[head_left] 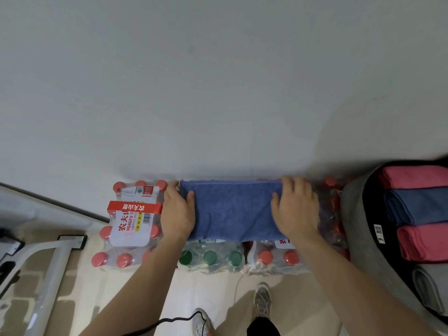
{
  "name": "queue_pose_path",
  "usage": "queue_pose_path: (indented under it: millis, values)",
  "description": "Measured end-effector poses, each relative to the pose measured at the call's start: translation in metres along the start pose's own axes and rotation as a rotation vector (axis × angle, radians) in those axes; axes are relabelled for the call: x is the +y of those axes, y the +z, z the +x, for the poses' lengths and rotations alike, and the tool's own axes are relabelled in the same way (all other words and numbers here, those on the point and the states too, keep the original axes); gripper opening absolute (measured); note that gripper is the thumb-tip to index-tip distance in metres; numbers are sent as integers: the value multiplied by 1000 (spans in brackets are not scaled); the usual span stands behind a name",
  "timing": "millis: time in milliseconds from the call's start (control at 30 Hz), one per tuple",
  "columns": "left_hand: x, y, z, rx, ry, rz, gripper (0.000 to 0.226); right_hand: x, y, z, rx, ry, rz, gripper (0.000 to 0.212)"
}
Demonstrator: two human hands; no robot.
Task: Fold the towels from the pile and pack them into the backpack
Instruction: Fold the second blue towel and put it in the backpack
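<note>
The soft blue terry towel point(232, 212), limp and light, lies folded on shrink-wrapped bottle packs point(131, 226). The left hand point(178, 214) seems to pinch one end; the right hand point(294, 209) presses flat on the other.

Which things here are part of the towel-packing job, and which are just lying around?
Job: blue towel, left hand and right hand at its ends; backpack; folded towels inside it.

Lying about: red-capped bottle packs (used as the surface under the towel), green-capped pack, white frame, black cable.
</note>
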State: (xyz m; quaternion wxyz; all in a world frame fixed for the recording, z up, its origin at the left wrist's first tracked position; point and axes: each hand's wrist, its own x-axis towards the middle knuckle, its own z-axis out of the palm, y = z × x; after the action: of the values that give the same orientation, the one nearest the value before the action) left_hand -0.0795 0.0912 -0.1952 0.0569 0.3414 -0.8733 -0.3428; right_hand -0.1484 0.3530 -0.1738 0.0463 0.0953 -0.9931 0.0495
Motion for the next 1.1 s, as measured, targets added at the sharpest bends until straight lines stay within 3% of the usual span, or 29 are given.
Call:
queue_pose_path:
  millis: [133,467,633,733,833,967,1100]
  values:
    - [2,-2,-7,-7,-42,13,39,-11,19,-28,-246,-290,-32,65]
    - [-4,-13,-52,-19,-2,222,42,10,7,-38,-495,-248,17,72]
    - [20,-13,-35,15,317,529,39,15,-11,-42,-224,138,142,59]
    - [61,6,-30,-164,582,528,31,17,-18,-37,-301,252,152,52]
    - [101,41,-30,-378,715,488,35,18,-21,-28,-388,346,205,56]
    - [138,79,-28,-539,827,509,56,20,-22,-25,-477,393,267,38]
    - [149,91,-23,-620,943,641,77,21,-24,-22,-458,311,304,30]
